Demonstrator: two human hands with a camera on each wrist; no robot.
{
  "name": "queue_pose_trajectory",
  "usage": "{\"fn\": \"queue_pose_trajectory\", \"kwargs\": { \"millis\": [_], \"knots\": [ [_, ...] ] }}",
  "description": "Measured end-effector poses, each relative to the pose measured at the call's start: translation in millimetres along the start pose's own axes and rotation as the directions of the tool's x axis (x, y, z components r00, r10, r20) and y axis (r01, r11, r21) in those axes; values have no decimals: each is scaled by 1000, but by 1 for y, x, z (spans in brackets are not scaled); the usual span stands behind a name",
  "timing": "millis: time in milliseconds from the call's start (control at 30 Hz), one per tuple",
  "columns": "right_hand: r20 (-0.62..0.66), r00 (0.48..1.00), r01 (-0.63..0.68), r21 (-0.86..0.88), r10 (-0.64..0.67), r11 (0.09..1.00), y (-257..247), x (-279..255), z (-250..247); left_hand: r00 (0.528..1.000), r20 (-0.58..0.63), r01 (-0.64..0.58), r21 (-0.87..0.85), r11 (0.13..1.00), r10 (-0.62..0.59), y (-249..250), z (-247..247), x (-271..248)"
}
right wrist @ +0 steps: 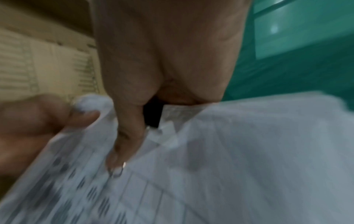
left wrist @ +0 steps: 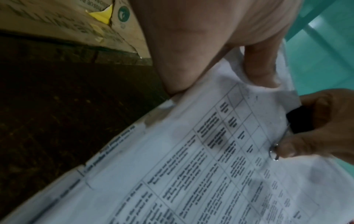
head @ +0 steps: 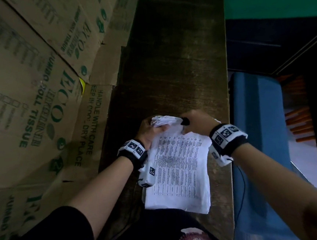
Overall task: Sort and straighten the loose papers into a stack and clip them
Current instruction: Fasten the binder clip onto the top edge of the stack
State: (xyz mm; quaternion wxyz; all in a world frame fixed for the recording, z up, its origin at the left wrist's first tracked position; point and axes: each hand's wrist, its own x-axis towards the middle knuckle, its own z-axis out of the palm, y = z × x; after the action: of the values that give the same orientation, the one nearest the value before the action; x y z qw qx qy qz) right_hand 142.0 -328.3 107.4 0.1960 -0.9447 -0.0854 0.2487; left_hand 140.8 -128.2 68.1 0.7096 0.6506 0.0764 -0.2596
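A stack of white papers (head: 177, 171) with a printed table on top lies on the near end of a dark wooden table (head: 177, 60), its far edge lifted and crumpled. My left hand (head: 154, 128) grips the stack's far left corner, thumb on the top sheet (left wrist: 260, 66). At the far right corner my right hand (head: 187, 122) pinches a black binder clip (head: 185, 121). The left wrist view shows the clip (left wrist: 298, 121) at the paper edge with its silver lever (left wrist: 275, 150) under a right fingertip. The blurred right wrist view shows the clip (right wrist: 153, 115) between my fingers above the papers (right wrist: 249, 166).
Large cardboard boxes (head: 36, 92) printed with green lettering stand against the table's left side. A blue object (head: 259, 120) and several orange sticks (head: 299, 122) lie to the right, below the table edge. A green wall rises beyond.
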Motion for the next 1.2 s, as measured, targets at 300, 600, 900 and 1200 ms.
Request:
{"fn": "queue_pose_trajectory", "kwargs": {
  "millis": [300,600,900,1200],
  "knots": [
    [-107,994,68,286,-38,956,-2,-7,-46,979,41,176,340,924,-202,-56,-33,-48],
    [-239,792,-208,760,562,615,79,-30,23,970,-9,239,200,950,-242,-39,-32,-21],
    [13,876,-193,926,482,325,81,-33,67,984,-43,176,145,974,-172,-20,2,61],
    [-231,675,-502,552,701,666,126,14,26,972,-192,231,650,724,-138,-1,50,130]
  ]
}}
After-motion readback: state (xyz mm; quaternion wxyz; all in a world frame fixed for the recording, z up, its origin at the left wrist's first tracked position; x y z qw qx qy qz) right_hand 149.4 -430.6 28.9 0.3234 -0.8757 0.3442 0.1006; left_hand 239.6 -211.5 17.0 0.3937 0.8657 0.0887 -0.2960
